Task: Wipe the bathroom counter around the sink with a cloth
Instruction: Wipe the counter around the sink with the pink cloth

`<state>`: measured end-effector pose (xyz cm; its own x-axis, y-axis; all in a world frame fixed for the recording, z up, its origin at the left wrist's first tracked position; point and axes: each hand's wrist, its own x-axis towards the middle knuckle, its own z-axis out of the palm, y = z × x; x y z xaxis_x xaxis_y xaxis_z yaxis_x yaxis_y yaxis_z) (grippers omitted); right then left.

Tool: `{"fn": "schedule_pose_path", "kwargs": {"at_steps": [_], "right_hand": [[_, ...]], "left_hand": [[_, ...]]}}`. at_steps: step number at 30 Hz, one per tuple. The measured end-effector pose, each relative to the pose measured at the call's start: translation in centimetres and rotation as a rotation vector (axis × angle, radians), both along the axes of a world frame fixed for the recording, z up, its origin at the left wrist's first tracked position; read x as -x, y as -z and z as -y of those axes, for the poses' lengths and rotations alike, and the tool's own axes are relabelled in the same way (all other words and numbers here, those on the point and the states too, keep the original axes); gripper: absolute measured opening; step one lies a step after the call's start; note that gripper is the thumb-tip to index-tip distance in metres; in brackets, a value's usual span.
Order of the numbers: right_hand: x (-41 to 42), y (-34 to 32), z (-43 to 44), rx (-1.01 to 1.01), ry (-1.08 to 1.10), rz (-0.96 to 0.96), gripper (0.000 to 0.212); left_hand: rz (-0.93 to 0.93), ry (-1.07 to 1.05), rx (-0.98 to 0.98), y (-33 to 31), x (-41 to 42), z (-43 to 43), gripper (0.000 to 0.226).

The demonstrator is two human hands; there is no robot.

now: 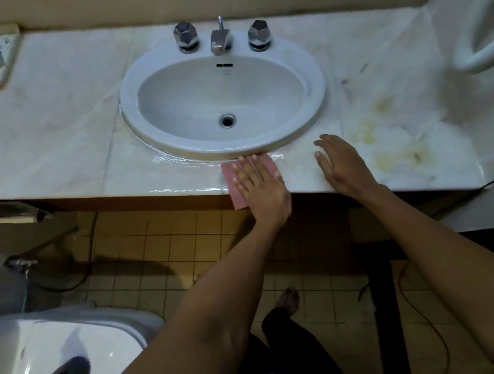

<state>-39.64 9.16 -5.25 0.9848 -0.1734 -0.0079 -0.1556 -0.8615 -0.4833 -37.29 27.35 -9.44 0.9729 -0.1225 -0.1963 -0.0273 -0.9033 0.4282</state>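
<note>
Two hands are on the desk [65, 120]. Your left hand [258, 185] presses flat, fingers spread, on the pink cloth [233, 185] at the sink's [317, 88] 6 o'clock. Your right hand [341, 164] rests open and empty at 5 o'clock.

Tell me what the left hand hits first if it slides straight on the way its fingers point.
Most likely the sink's front rim: the left hand, flat on the pink cloth, has its fingertips almost at that raised edge already.

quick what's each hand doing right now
Left hand: open, pressed flat on the pink cloth at the counter's front edge.
Right hand: open, empty, on or just above the counter.
</note>
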Motion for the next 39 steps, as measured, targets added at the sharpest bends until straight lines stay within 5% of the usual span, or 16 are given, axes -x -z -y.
{"fn": "schedule_pose_path", "kwargs": {"at_steps": [7,12,19,23,28,39], "right_hand": [[3.3,0.8,3.6,-0.026,0.061,-0.038,0.039],[2.9,1.1,3.3,-0.042,0.039,-0.052,0.038],[0.4,1.3,0.0,-0.063,0.012,-0.066,0.04],[1.3,1.8,-0.4,-0.013,-0.005,-0.094,0.037],[3.3,1.1,1.6,0.032,0.084,-0.083,0.036],[10.8,0.2,10.5,0.05,0.634,-0.131,0.047]], "left_hand": [[-0.016,0.252,-0.019,-0.1,1.6,4.6,0.066],[0.179,0.572,-0.135,0.9,-0.6,-2.4,0.063],[0.285,0.583,-0.27,0.8,-3.9,-10.6,0.063],[0.19,0.457,-0.125,1.1,-1.7,-6.7,0.063],[0.163,0.649,-0.039,0.5,-1.9,-0.6,0.061],[0.055,0.809,-0.076,-0.1,-6.7,15.2,0.07]]}}
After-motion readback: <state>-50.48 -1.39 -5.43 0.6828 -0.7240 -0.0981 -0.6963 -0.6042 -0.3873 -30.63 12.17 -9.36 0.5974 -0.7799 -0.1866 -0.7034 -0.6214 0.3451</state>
